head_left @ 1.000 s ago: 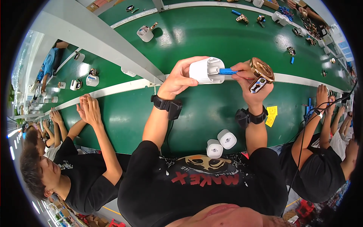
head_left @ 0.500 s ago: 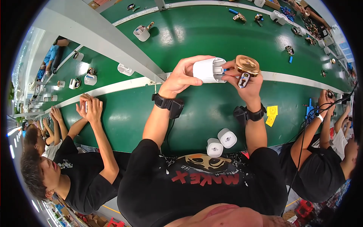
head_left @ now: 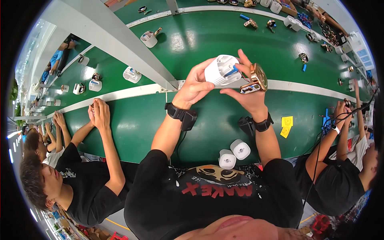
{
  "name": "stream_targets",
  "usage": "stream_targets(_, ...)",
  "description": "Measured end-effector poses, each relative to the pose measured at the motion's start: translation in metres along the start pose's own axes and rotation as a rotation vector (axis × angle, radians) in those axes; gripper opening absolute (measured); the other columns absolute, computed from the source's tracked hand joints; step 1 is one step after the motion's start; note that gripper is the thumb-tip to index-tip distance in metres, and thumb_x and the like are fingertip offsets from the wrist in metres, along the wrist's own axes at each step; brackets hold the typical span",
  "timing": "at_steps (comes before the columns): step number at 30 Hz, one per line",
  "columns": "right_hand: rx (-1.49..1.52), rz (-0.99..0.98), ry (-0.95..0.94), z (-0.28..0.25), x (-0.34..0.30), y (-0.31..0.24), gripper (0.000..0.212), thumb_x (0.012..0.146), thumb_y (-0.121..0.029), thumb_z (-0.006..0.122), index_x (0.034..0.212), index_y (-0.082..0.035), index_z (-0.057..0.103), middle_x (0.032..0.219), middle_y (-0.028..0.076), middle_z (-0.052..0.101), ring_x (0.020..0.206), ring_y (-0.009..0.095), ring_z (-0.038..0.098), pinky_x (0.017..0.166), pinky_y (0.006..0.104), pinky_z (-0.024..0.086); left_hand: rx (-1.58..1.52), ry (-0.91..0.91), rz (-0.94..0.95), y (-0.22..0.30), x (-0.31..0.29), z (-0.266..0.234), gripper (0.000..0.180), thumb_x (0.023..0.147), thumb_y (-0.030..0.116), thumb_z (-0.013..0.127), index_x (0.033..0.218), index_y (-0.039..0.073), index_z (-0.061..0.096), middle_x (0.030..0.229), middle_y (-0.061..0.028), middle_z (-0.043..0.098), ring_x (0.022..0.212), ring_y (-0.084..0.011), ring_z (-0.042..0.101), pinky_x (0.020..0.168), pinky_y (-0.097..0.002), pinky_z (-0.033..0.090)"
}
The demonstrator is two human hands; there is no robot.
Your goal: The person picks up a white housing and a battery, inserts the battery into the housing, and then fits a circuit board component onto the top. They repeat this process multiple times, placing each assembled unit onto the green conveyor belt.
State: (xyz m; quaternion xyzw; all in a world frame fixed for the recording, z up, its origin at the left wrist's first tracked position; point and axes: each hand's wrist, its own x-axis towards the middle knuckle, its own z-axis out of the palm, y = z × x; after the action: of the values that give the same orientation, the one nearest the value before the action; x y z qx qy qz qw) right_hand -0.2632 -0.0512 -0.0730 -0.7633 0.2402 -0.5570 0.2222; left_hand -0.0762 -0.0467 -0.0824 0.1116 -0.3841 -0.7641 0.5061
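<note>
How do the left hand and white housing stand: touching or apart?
Touching: the head view shows the left hand gripping the white housing round its side.

There are two black wristbands (head_left: 175,111), two yellow slips (head_left: 287,121), and one held housing (head_left: 215,75).

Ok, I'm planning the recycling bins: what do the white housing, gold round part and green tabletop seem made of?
White housing: probably moulded plastic, satin, judging by fine ribs and inner walls. Gold round part: polished, with bright glints; metal or coated plastic. Green tabletop: glossy, mirroring lights; perhaps rubber or laminate.
</note>
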Motion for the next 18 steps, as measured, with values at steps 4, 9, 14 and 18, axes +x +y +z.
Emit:
stream_targets(4,0.205,0.121,0.035,0.009,-0.002,0.0,0.086,0.057,-0.012,0.089,0.13,-0.006,0.043,0.143,0.023,0.036,0.122,0.029,0.049,0.098,0.0399,0.045,-0.087,-0.004,0.043,-0.004,0.001,0.013,0.085,0.071,0.01,0.078,0.14,-0.004,0.029,0.134,-0.013,0.047,0.124,-0.024,0.047,0.105,-0.037,0.037)
stream_targets(9,0.202,0.099,0.089,0.014,0.006,-0.011,0.079,0.058,-0.004,0.086,0.126,-0.007,0.046,0.134,0.022,0.047,0.117,0.028,0.053,0.089,0.036,0.051,0.019,-0.024,0.021,-0.004,0.0,0.017,0.085,0.073,0.016,0.079,0.139,-0.003,0.029,0.133,-0.0116,0.047,0.124,-0.0236,0.046,0.105,-0.0377,0.036)
stream_targets(14,0.084,0.062,0.105,0.01,0.0,-0.002,0.073,0.06,0.002,0.082,0.123,-0.009,0.047,0.13,0.018,0.051,0.11,0.026,0.056,0.086,0.0334,0.052,0.058,-0.025,0.006,-0.009,0.002,0.02,0.084,0.073,0.015,0.079,0.139,-0.002,0.029,0.132,-0.0117,0.047,0.123,-0.0238,0.047,0.104,-0.0385,0.037)
stream_targets(18,-0.003,0.052,0.119,0.008,-0.005,0.005,0.069,0.059,0.004,0.08,0.12,-0.01,0.049,0.129,0.015,0.053,0.106,0.026,0.059,0.081,0.0316,0.052,0.08,-0.012,0.003,-0.008,0.002,0.022,0.085,0.072,0.014,0.079,0.139,-0.002,0.03,0.131,-0.0114,0.048,0.122,-0.0233,0.048,0.103,-0.0376,0.038)
